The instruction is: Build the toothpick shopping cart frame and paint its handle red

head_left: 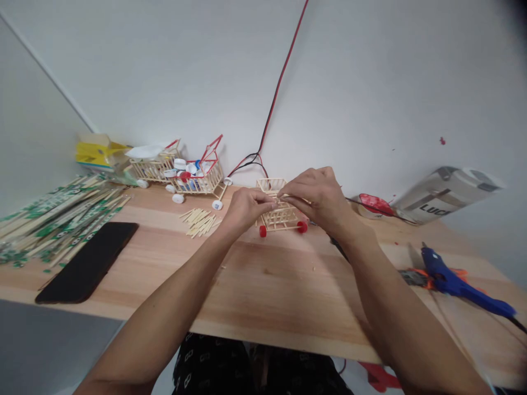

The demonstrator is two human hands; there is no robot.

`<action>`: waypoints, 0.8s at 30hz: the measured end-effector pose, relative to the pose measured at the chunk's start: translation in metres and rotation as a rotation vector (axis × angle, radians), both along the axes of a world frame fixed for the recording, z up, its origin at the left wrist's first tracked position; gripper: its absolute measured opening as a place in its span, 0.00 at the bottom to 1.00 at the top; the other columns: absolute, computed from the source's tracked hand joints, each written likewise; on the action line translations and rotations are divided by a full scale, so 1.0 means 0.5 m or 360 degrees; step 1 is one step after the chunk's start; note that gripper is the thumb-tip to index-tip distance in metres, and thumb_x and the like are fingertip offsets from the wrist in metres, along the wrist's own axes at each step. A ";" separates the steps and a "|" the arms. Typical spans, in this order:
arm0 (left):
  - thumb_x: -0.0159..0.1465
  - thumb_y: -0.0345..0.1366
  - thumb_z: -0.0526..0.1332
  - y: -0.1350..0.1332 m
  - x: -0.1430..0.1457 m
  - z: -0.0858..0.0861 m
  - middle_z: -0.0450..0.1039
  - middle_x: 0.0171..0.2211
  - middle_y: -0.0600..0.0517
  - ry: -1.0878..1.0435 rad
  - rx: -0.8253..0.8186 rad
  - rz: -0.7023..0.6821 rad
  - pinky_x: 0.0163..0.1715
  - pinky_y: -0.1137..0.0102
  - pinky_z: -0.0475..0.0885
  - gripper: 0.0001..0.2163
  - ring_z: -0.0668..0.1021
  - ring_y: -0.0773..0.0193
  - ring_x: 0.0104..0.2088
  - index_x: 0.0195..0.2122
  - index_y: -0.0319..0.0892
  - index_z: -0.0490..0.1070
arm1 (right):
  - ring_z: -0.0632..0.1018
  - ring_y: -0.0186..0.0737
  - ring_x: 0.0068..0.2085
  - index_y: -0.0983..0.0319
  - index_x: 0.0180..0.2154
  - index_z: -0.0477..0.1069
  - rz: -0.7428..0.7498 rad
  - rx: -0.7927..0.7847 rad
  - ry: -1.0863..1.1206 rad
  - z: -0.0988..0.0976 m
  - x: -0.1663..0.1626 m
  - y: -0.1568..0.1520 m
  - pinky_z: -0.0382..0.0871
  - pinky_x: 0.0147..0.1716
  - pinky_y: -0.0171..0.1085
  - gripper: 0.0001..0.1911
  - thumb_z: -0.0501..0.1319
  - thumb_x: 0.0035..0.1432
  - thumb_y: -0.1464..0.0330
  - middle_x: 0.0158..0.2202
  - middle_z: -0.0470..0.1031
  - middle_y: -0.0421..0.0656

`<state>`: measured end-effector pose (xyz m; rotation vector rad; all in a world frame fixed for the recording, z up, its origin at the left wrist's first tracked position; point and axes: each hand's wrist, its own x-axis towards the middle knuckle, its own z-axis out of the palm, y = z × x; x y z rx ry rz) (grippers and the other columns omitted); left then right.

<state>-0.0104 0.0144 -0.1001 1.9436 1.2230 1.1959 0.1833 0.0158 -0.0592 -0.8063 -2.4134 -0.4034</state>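
Note:
My left hand (pixel 246 209) and my right hand (pixel 319 195) meet in front of a small model cart (pixel 281 220) built from thin wooden sticks, with red bottle-cap wheels at its base. Thumb and fingers are pinched together on both hands, the tips almost touching. Whatever lies between them is too small to make out. Part of the cart's upper frame is hidden behind the fingers. Left of my left hand, a pile of short cut sticks (pixel 201 221) lies on the wooden table (pixel 263 296).
Two finished-looking stick carts (pixel 209 178) with white wheels stand at the back left, one full of bottle caps. Packaged chopsticks (pixel 61 219) and a black phone (pixel 88 263) lie left. On the right are a blue glue gun (pixel 457 282), a red-topped container (pixel 374 206) and a tilted bag (pixel 447 195).

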 end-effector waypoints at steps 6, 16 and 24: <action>0.55 0.32 0.67 0.003 0.000 -0.003 0.79 0.29 0.50 0.0010 0.0009 -0.0004 0.32 0.71 0.68 0.02 0.77 0.64 0.31 0.28 0.40 0.81 | 0.73 0.40 0.39 0.55 0.36 0.73 -0.0008 0.0036 0.0008 0.000 -0.002 -0.002 0.52 0.39 0.44 0.07 0.58 0.65 0.63 0.35 0.79 0.38; 0.56 0.33 0.67 0.006 -0.002 -0.007 0.79 0.28 0.51 0.0009 0.0052 -0.0031 0.31 0.72 0.67 0.03 0.77 0.65 0.30 0.28 0.41 0.80 | 0.72 0.40 0.38 0.55 0.36 0.73 0.0005 0.0029 -0.0007 -0.001 -0.002 -0.001 0.52 0.39 0.43 0.06 0.58 0.65 0.65 0.34 0.79 0.38; 0.55 0.31 0.67 0.007 -0.001 -0.007 0.78 0.26 0.51 0.0009 0.0075 -0.0043 0.30 0.72 0.66 0.03 0.76 0.66 0.29 0.27 0.38 0.80 | 0.72 0.40 0.39 0.57 0.36 0.74 -0.0022 0.0004 -0.0049 0.003 -0.005 -0.005 0.50 0.40 0.43 0.07 0.57 0.65 0.65 0.35 0.79 0.39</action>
